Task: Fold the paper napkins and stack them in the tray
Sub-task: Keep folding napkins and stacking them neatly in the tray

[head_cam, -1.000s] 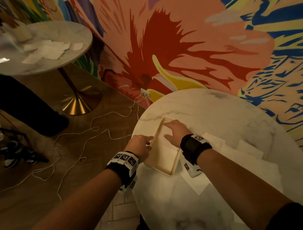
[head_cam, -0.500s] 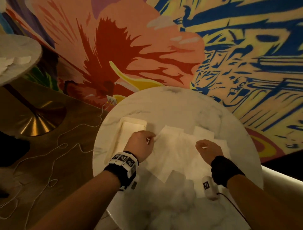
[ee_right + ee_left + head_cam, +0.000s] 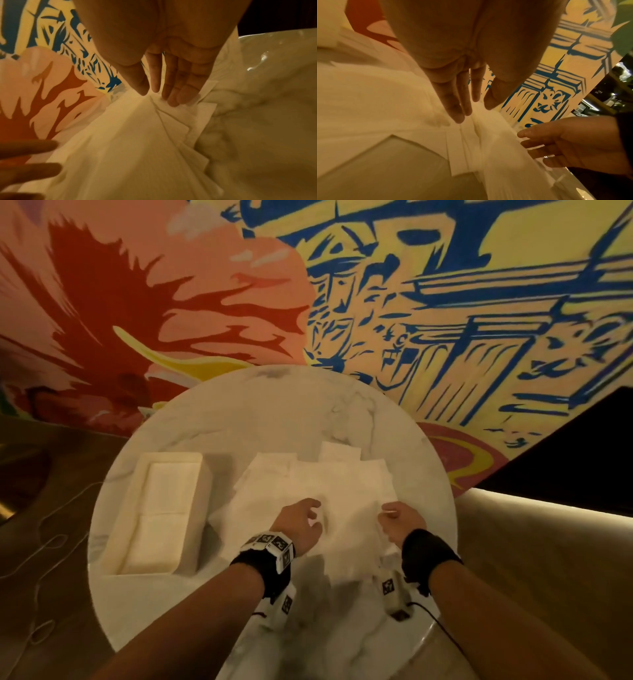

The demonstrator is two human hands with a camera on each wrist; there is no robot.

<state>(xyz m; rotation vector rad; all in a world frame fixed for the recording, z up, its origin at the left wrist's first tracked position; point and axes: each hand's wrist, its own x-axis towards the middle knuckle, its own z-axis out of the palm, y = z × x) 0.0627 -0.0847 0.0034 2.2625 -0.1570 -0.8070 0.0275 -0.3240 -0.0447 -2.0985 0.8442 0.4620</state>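
Note:
A cream tray [image 3: 171,457] sits on the left of the round marble table [image 3: 274,405], with folded white napkins [image 3: 164,508] lying flat inside it. To its right spreads a loose pile of unfolded napkins [image 3: 308,474]. Both hands are on the near part of that pile, a short gap apart. My left hand [image 3: 313,513] has straight fingers, and its tips [image 3: 458,117] touch the top napkin [image 3: 385,101] beside a raised crease. The fingers of my right hand [image 3: 387,513] lie straight, their tips [image 3: 171,102] pressing a napkin [image 3: 137,142] near its corner. Neither hand has lifted a sheet.
A painted mural wall [image 3: 411,302] rises right behind the table. A thin white cord [image 3: 51,542] trails over the wooden floor on the left. A pale curved seat back [image 3: 548,542] borders the table on the right. Bare marble lies at the table's far side.
My view swung right. The right hand left the tray and went to the napkin pile; the left hand left the tray's edge and joined it there.

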